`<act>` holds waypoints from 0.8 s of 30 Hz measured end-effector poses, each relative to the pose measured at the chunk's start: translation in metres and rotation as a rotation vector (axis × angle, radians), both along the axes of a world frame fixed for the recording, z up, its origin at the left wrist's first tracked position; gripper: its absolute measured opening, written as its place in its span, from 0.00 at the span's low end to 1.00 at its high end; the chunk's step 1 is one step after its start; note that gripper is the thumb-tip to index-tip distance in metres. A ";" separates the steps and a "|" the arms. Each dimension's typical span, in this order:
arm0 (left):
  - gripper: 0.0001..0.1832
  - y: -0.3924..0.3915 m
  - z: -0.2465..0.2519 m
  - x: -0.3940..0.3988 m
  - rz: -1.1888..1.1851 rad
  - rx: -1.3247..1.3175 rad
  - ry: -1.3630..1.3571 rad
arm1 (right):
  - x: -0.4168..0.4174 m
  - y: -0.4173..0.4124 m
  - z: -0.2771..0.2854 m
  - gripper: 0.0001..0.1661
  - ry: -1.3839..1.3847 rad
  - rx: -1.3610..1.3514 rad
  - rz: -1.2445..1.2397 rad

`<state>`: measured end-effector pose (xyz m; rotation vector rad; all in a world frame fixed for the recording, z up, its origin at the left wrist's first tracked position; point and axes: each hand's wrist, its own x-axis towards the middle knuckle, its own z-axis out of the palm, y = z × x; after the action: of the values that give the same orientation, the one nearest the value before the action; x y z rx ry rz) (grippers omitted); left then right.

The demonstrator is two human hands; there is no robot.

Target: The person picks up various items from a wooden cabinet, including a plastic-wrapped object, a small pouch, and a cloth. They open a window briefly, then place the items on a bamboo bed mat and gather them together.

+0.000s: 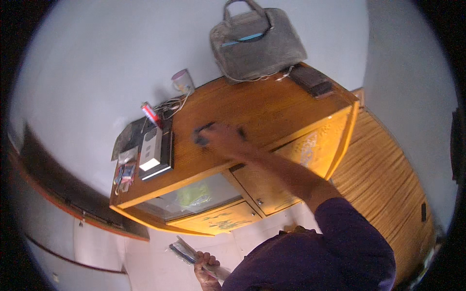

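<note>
My right hand point(222, 139) reaches over the wooden cabinet point(262, 109), close to its top. It is blurred by motion. A small dark object point(202, 135) shows at its fingers, too smeared to name. A second dark patch point(241, 133) shows just past the hand. Low in the picture, my left hand point(206, 265) grips a dark-bristled brush point(182, 253) in clear plastic, held in front of the cabinet. The fingers wrap the handle and hide part of it.
On the cabinet are a grey bag point(260, 45), a dark box-like object point(313, 82), a mug point(183, 82), cables point(174, 105), a red tube point(150, 112), a white box point(151, 149) on a black one point(167, 152), and small packets point(125, 172). A wood-grained panel point(378, 174) stands at right.
</note>
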<state>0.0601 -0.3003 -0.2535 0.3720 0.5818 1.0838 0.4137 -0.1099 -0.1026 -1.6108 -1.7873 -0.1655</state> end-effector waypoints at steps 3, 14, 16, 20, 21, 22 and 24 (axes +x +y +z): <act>0.09 0.005 0.002 -0.001 -0.089 0.016 0.001 | -0.056 -0.016 -0.001 0.16 -0.141 0.016 0.057; 0.07 -0.003 -0.028 -0.038 -0.285 -0.066 0.062 | 0.104 -0.142 -0.020 0.23 -0.186 -0.179 -0.585; 0.09 -0.007 -0.023 -0.038 -0.293 -0.110 0.093 | 0.159 -0.185 -0.013 0.21 -0.045 -0.259 -0.922; 0.08 -0.005 -0.031 -0.026 -0.450 -0.100 0.020 | 0.193 -0.302 -0.042 0.14 0.529 -0.065 -1.061; 0.08 -0.006 -0.030 -0.023 -0.484 -0.109 0.003 | 0.188 -0.328 -0.065 0.13 0.641 -0.102 -1.020; 0.07 -0.005 -0.039 -0.022 -0.523 -0.167 -0.049 | 0.180 -0.357 -0.096 0.12 0.751 -0.132 -0.981; 0.06 -0.010 -0.029 -0.007 -0.644 -0.077 -0.066 | 0.155 -0.429 -0.191 0.14 1.193 0.130 -0.543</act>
<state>0.0535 -0.3099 -0.2828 0.4161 0.3995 0.4521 0.5688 -0.5386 -0.2932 -1.5272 -0.4216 0.3656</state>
